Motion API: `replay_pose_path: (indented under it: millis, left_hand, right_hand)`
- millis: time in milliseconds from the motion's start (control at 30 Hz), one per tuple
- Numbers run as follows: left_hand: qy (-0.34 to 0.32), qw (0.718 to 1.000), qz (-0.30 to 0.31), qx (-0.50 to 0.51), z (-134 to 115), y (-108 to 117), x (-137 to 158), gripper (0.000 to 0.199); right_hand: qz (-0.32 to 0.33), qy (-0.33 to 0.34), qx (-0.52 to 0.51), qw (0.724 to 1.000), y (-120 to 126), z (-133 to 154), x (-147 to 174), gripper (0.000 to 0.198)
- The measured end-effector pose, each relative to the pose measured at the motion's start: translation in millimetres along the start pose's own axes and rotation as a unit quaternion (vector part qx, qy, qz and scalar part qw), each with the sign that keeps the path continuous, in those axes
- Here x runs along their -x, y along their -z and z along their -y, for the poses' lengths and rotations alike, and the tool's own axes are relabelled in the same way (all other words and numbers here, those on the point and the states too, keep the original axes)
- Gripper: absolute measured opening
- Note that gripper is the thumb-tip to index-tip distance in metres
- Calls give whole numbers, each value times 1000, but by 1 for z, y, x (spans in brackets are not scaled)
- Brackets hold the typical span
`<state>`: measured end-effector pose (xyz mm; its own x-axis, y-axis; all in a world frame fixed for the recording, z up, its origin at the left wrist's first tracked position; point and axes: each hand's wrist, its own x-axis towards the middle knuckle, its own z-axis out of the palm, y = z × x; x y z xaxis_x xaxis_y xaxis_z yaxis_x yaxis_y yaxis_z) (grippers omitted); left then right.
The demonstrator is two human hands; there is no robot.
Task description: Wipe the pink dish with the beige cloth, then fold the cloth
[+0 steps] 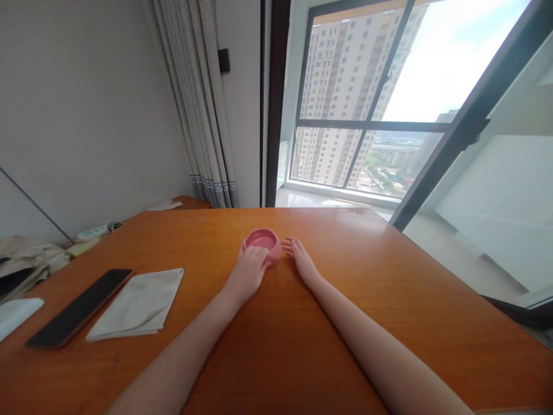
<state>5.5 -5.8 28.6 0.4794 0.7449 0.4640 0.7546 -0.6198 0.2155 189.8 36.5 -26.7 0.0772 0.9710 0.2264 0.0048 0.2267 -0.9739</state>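
Past a flat black rectangular slab and a folded off-white cloth on the orange-brown wooden table, the left hand, fingers bunched, pinches the near rim of a round pink bowl toward the far edge, the right hand, fingers slightly spread, just beside it.
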Motion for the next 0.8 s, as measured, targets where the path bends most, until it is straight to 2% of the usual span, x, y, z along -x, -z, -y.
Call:
replay_pose_path:
  millis: [67,167,300,433,500,567,633,700,733,800]
  left_hand:
    - [-40,998,30,43,-22,-10,5,11]
    - [-52,995,49,77,-32,-14,13,11]
    - [-55,993,63,81,-25,-13,16,10]
    - [-67,992,81,70,-22,-10,13,14]
    - [-89,988,98,76,-19,-2,9,19]
    - [-89,988,95,86,-6,15,9,28]
    - [-24,996,53,69,18,41,19,38]
    - [104,995,-1,-6,53,71,43,39]
    - [179,981,-18,-70,73,84,60,39]
    - [318,922,-14,-219,115,105,100,37]
  right_hand:
    - [-7,6,-10,1000,2,4,1,42]
    - [2,21,7,1000,3,9,3,33]
    - [47,17,22,998,2,13,3,28]
    - [48,13,48,998,3,16,3,27]
    - [49,11,54,997,4,17,4,27]
    - [53,9,54,997,5,18,4,28]
    - [56,3,49,997,5,18,4,28]
    - [56,-6,43,998,4,17,4,28]
    - [54,-8,42,998,4,17,4,28]
    - [48,-11,45,998,3,17,4,28]
